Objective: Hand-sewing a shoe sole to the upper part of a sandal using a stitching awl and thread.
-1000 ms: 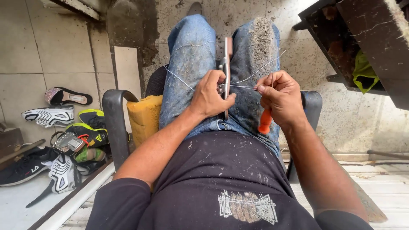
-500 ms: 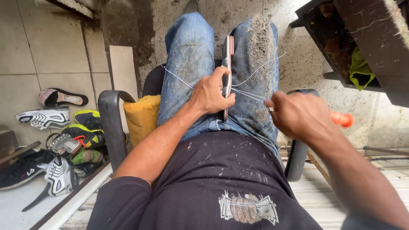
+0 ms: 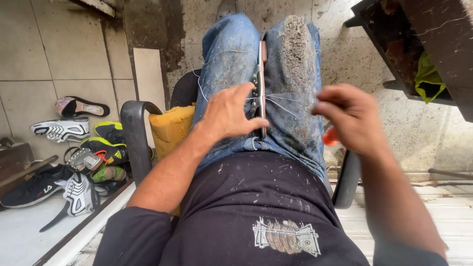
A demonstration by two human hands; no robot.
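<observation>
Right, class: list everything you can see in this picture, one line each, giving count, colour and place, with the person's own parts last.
shoe sole: one, brown edge, clamped upright between the knees
thread: white strands, running from the sole across the jeans
orange tool: one, mostly hidden behind the right hand
chair: one, dark armrests, under the person
yellow cushion: one, beside the left thigh
shoes: a pile, mixed colours, floor at left
left hand: resting on the sole
right hand: blurred, raised at right

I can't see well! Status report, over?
Left hand steadies shoe sole clamped between knees. Right hand blurred, gripping orange tool, white thread taut. Nothing blocking.
</observation>
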